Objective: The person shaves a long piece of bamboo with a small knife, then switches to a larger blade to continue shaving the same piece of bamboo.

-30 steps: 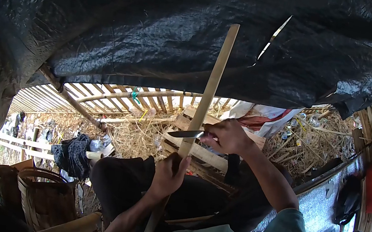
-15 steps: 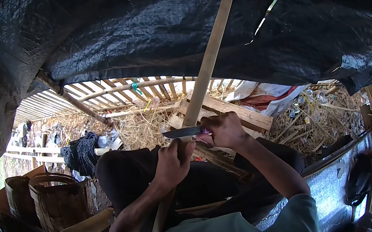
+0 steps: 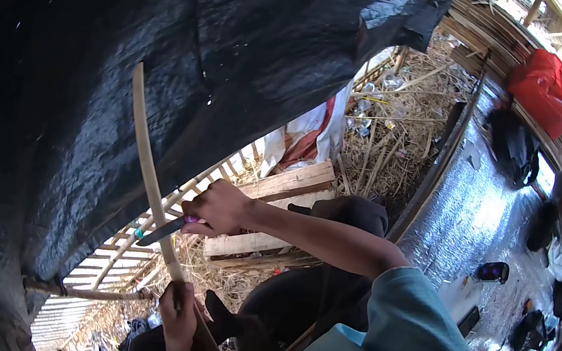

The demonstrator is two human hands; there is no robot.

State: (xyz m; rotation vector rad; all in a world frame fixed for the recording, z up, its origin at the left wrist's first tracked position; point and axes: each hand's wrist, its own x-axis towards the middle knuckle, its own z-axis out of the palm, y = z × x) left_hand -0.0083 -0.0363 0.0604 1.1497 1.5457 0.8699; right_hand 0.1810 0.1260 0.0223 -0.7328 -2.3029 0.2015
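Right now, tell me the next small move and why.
Probably ease the knife up the strip, away from the left hand: the right hand grips its handle, the blade crosses the strip, and the left hand holds the strip below.

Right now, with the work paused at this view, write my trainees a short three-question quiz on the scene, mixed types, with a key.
1. Fill in the blank: the knife is held in the person's ____.
2. True or false: the left hand grips the pale strip on the body side of where the blade crosses it.
3. What colour is the large bag at the upper right of the picture?
(a) green
(b) red
(c) white

Key: 1. right hand; 2. true; 3. b
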